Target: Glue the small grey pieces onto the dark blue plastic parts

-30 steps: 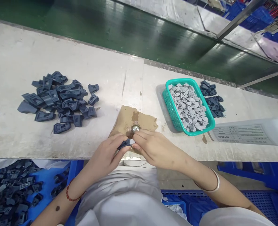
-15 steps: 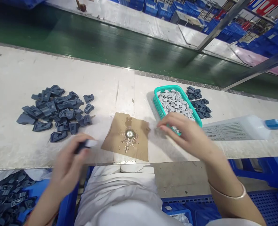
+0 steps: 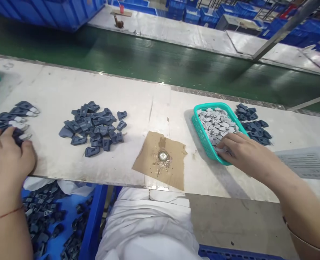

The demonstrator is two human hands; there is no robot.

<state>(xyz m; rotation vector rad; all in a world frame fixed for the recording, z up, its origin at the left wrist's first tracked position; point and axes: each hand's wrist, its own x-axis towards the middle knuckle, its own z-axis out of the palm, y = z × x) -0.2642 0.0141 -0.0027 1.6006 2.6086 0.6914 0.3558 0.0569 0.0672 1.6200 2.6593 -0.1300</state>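
Note:
At the far left, my left hand [image 3: 11, 151] has its fingers round a dark blue-grey plastic part [image 3: 18, 136] with a light tip and metal end, at the near end of a row of similar parts [image 3: 9, 116] on the table. My right hand [image 3: 236, 148] dips into a green basket [image 3: 199, 128] of small light-grey pieces [image 3: 216, 121]; its fingers are drawn together and the tips are hidden among the pieces. Between the hands lies a brown paper sheet [image 3: 143, 159], wet with droplets round a small shiny round object [image 3: 163, 156].
A pile of dark plastic parts [image 3: 95, 124] lies left of the paper. More dark parts [image 3: 254, 131] sit behind the basket, near a white bottle [image 3: 308, 162]. Below the table edge stands a blue bin [image 3: 95, 216] of dark pieces. A green belt [image 3: 138, 57] runs behind.
My left hand has gone left to the row with the dark part. My right hand has reached into the basket. The view has shifted left.

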